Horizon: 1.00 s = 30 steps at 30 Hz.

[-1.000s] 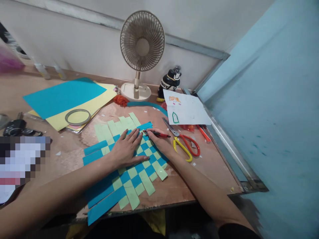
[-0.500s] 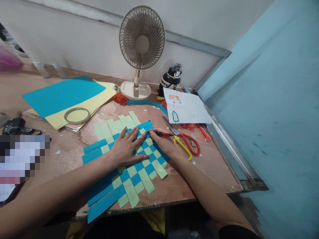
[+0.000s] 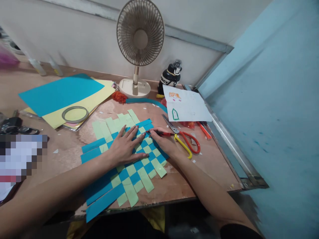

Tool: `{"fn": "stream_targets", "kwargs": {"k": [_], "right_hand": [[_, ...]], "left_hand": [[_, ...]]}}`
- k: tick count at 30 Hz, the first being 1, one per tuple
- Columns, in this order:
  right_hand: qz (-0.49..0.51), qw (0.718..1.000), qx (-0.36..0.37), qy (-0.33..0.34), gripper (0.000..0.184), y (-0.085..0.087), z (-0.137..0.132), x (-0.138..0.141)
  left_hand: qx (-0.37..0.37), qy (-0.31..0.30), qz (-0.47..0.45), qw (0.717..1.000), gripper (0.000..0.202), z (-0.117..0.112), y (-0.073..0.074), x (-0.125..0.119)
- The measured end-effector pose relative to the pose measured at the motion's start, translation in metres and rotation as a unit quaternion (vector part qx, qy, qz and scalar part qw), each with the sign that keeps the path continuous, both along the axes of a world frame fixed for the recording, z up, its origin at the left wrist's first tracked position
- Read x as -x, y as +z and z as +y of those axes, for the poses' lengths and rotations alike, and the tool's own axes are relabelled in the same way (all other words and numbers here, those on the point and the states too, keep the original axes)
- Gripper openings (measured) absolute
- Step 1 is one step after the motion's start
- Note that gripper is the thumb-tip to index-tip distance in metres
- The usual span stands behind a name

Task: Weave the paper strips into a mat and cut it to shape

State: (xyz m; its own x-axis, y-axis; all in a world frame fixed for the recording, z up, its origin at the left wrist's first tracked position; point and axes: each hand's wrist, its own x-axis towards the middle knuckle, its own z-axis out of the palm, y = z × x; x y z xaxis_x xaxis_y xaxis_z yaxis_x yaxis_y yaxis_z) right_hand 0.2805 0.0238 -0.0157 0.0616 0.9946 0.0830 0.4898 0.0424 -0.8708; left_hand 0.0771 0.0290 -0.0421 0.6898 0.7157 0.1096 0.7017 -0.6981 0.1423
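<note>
A woven mat of blue and pale green paper strips (image 3: 139, 176) lies on the wooden table (image 3: 201, 172), its loose strip ends sticking out past the checked middle. My left hand (image 3: 124, 146) presses flat on the mat with its fingers spread, holding nothing. My right hand (image 3: 164, 142) rests on the mat's upper right part and grips a red pen (image 3: 161, 133), whose tip points left over the strips. Beside that hand lie scissors with red and yellow handles (image 3: 186, 142), their blades pointing up and left.
A white sheet with small drawings (image 3: 186, 104) lies at the table's back right, near a black bottle (image 3: 170, 76) and a cream fan (image 3: 139, 33). Blue card on yellow paper (image 3: 59, 94), a tape roll (image 3: 74, 114) and a curved blue strip (image 3: 147, 101) lie behind the mat. A blue wall (image 3: 261, 99) stands right.
My left fingers have spread a little wider. The red pen sits slightly further right than a second ago, and the whole view has drifted a little.
</note>
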Motion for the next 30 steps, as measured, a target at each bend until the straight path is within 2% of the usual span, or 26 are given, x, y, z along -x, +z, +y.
{"fn": "stream_targets", "kwargs": {"k": [16,30], "right_hand": [[-0.036,0.999,0.039,-0.001,0.021,0.016,-0.012,-0.001],[-0.080,0.995,0.061,0.015,0.020,0.017,-0.014,-0.007]], "left_hand": [[0.005,-0.004,0.020,1.000,0.089,0.000,0.004,0.000],[0.012,-0.003,0.023,1.000,0.089,0.000,0.004,0.000]]}}
